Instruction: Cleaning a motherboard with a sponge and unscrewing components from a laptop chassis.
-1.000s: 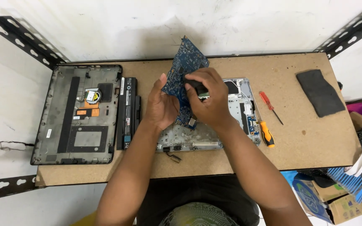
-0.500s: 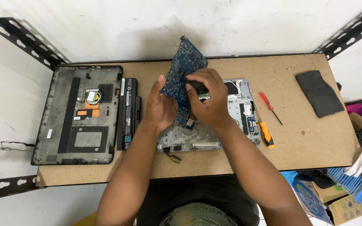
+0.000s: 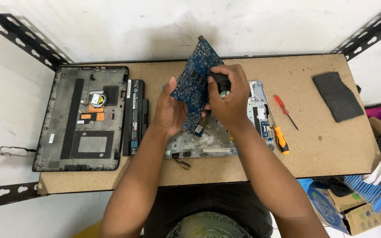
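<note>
— What is laid out, starting from the biggest thing?

— A brown particle-board table (image 3: 323, 145) is seen from above. At its left end a dark grey laptop bottom cover (image 3: 82, 119) is laid flat, inner side up, and a long black battery (image 3: 136, 117) is set just beside its right edge. Near the middle an opened silver laptop chassis (image 3: 217, 141) is placed.

— And what is held?

— A blue circuit board (image 3: 196, 83) is held tilted on edge above the chassis. It is gripped from the left by the left hand (image 3: 169, 112) and clamped from the right by the right hand (image 3: 228, 94), a small black part being pressed against it.

— Anything smaller?

— A dark grey cloth (image 3: 337, 96) is laid at the far right. A red screwdriver (image 3: 285, 110) and an orange-handled screwdriver (image 3: 280, 137) are placed beside the chassis.
</note>
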